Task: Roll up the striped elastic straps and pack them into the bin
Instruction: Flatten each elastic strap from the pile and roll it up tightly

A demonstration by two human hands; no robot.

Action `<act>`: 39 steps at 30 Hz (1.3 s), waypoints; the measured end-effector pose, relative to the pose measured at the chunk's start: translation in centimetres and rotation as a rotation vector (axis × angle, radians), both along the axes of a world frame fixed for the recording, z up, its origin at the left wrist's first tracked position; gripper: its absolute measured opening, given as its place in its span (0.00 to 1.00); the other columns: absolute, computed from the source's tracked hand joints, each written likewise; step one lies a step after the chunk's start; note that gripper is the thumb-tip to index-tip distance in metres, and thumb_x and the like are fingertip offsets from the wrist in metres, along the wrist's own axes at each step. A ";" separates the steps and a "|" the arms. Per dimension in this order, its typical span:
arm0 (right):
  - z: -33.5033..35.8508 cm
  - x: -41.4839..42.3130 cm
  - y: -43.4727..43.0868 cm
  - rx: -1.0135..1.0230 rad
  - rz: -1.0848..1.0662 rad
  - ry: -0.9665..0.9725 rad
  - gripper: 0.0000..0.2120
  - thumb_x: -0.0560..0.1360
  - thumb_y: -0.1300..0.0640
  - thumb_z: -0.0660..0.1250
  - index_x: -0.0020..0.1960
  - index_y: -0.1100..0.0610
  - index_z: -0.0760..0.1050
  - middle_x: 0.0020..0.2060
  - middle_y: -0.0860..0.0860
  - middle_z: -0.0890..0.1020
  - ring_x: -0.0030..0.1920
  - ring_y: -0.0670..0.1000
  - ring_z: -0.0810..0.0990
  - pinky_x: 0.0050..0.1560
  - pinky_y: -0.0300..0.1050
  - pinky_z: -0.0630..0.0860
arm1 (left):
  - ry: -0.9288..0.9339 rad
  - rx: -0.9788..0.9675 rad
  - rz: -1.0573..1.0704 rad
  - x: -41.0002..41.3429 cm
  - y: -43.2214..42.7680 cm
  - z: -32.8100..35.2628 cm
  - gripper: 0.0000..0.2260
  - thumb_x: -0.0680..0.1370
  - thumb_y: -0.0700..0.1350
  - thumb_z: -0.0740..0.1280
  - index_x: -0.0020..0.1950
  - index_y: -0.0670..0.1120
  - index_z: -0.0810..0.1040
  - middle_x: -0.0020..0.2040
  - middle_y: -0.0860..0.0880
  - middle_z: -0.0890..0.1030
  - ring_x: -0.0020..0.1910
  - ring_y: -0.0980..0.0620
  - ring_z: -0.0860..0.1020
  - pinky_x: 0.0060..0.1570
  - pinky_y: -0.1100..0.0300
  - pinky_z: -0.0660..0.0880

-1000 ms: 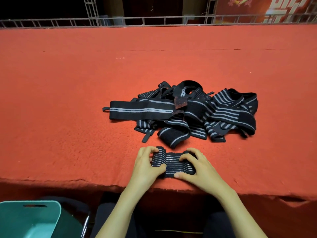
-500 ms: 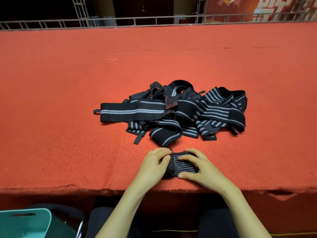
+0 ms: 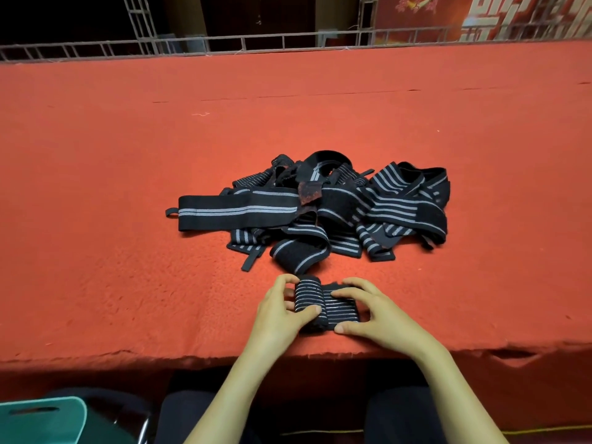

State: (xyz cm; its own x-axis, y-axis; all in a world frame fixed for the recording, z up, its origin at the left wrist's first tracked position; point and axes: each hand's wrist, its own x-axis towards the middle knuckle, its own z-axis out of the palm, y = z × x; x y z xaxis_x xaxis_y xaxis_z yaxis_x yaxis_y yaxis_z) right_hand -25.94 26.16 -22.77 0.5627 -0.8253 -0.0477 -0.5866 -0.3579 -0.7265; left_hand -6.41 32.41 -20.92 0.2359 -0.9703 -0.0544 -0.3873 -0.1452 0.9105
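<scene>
A black strap with thin grey stripes point(image 3: 336, 310) lies near the front edge of the red felt table point(image 3: 96, 251), partly rolled at its left end. My left hand point(image 3: 282, 312) grips that rolled end between thumb and fingers. My right hand point(image 3: 374, 315) curls over the flat right part of the same strap, thumb at its near edge. Behind them sits a tangled pile of loose striped straps point(image 3: 320, 213). A corner of the teal bin point(image 3: 41, 421) shows at the bottom left, below the table.
A metal truss railing point(image 3: 256, 43) runs along the table's far edge, with a red banner point(image 3: 480, 17) behind it. The felt's near edge is ragged just in front of my hands. My dark-trousered legs are below the table edge.
The roll under my left hand has grown and moved rightward along the strap, shortening the flat part. The view shifted slightly; the pile has not moved.
</scene>
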 end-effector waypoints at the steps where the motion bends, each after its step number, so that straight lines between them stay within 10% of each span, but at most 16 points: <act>1: 0.1 -0.1 0.0 0.003 -0.001 0.000 0.28 0.68 0.49 0.76 0.66 0.44 0.73 0.68 0.39 0.64 0.68 0.40 0.64 0.70 0.39 0.60 | -0.032 -0.003 0.000 -0.3 -0.1 0.0 0.21 0.68 0.44 0.75 0.57 0.54 0.70 0.52 0.52 0.77 0.43 0.54 0.80 0.42 0.62 0.77; 14: 0.8 4.8 1.0 -0.184 0.115 0.168 0.29 0.69 0.41 0.72 0.68 0.44 0.70 0.67 0.43 0.67 0.70 0.45 0.61 0.72 0.46 0.56 | -0.166 -0.009 0.120 2.7 1.6 0.8 0.19 0.66 0.43 0.72 0.50 0.58 0.69 0.49 0.55 0.72 0.46 0.48 0.77 0.50 0.48 0.75; 24: 0.6 4.7 0.6 -0.106 0.106 0.122 0.29 0.71 0.43 0.72 0.69 0.46 0.69 0.68 0.43 0.64 0.70 0.43 0.59 0.71 0.39 0.56 | -0.441 -0.116 0.147 1.4 1.8 0.3 0.16 0.70 0.51 0.72 0.53 0.47 0.73 0.51 0.55 0.71 0.51 0.54 0.71 0.48 0.64 0.62; 32: 0.9 2.5 -0.3 -0.072 -0.035 0.011 0.11 0.77 0.54 0.66 0.60 0.47 0.77 0.57 0.43 0.76 0.59 0.42 0.73 0.66 0.40 0.67 | -0.190 -0.142 -0.024 0.7 0.9 1.2 0.11 0.77 0.37 0.65 0.53 0.49 0.82 0.51 0.57 0.80 0.47 0.65 0.75 0.49 0.79 0.64; 39: 1.4 3.5 0.5 0.002 -0.144 -0.045 0.14 0.78 0.49 0.64 0.63 0.48 0.73 0.46 0.43 0.77 0.44 0.40 0.75 0.44 0.28 0.68 | 0.018 -0.011 0.087 1.5 0.2 0.2 0.20 0.69 0.45 0.75 0.59 0.52 0.74 0.54 0.53 0.75 0.48 0.55 0.77 0.49 0.64 0.73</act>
